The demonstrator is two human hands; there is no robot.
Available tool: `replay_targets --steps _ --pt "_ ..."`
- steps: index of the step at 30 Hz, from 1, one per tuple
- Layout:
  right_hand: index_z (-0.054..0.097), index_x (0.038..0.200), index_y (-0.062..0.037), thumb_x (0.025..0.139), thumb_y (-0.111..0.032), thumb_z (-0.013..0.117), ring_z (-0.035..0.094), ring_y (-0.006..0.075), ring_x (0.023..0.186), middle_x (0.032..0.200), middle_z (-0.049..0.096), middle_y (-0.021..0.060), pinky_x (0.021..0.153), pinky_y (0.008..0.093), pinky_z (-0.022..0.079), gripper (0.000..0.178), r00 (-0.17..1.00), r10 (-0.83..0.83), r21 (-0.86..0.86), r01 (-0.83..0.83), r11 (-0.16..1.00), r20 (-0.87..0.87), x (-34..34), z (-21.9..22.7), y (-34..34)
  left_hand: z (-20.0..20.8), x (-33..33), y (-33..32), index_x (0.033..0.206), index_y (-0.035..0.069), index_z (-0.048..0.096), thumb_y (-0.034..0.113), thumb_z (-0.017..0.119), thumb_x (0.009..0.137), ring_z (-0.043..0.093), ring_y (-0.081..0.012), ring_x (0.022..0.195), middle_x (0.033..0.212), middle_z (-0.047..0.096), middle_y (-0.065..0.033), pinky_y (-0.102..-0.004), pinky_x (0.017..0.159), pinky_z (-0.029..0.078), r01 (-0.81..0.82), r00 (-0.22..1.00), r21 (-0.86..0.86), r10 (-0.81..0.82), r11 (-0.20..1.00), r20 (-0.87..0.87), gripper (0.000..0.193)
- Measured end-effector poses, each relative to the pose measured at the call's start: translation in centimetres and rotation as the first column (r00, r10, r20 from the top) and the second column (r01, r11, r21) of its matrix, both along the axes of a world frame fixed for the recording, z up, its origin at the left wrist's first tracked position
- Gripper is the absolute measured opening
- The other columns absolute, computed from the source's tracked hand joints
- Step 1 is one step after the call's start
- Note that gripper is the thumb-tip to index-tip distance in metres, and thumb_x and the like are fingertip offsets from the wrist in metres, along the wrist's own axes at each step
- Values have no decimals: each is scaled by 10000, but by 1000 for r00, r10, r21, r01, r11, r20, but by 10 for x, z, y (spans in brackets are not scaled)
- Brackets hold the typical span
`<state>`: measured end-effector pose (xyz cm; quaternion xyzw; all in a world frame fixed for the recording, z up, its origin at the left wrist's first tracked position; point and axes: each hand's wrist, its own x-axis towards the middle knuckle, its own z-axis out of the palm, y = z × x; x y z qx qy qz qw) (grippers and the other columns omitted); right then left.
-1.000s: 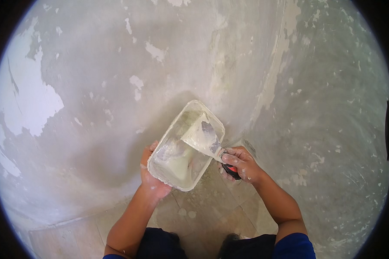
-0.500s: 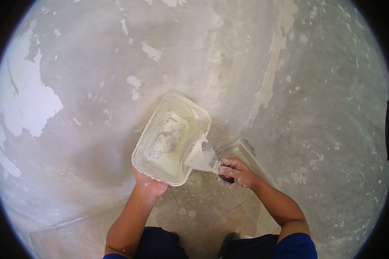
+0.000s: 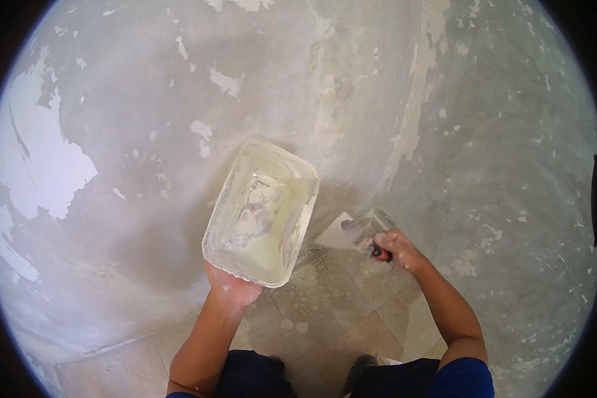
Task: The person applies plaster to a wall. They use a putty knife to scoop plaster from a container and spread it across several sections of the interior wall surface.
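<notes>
My left hand (image 3: 235,285) grips a pale rectangular plastic tub (image 3: 213,225) from beneath its near end; most of the fingers are hidden under it. Inside lies whitish putty (image 3: 262,247), some of it smeared up the walls and rim. To the right of the tub, my right hand (image 3: 399,250) is closed round the black and red handle of a putty knife (image 3: 341,233). The wide blade points left toward the tub, apart from it, and carries a whitish coating. Both hands have white residue on them.
Ahead stands a grey wall (image 3: 159,86) with white patches, meeting another grey wall (image 3: 497,166) at a corner on the right. Below are dusty beige floor tiles (image 3: 365,338) with crumbs of dried material. A box-like ledge (image 3: 381,215) sits low in the corner.
The putty knife has come out of the tub and moved right with my right hand. My left hand and the tub stay almost in place.
</notes>
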<state>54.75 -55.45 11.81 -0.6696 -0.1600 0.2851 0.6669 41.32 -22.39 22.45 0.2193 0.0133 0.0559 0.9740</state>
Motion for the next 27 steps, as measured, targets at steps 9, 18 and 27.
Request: replay_targets --steps 9,18,27 --pt "609 1178 -31 991 -219 667 561 175 828 1025 603 39 759 306 466 272 640 -177 203 32 979 748 -18 85 51 -16 2 2 1450 108 521 498 469 999 579 -342 1271 1430 572 -112 -533 1038 502 67 998 -7 -67 998 13 598" --pt "571 1191 -2 974 -135 654 604 277 805 992 610 159 766 362 496 269 513 -172 142 97 985 841 -30 63 88 -12 -7 -2 1441 98 526 478 479 1011 590 -336 1253 1411 590 -121 -530 1016 519 -52 998 110 55 993 -22 575" --pt "535 1230 5 998 -176 642 618 315 826 977 617 174 772 388 497 313 613 -110 58 103 993 782 -43 -18 82 -19 -6 10 1448 103 520 445 471 1039 595 -319 1258 1416 588 -114 -507 1025 530 -37 999 169 39 985 -7 536"
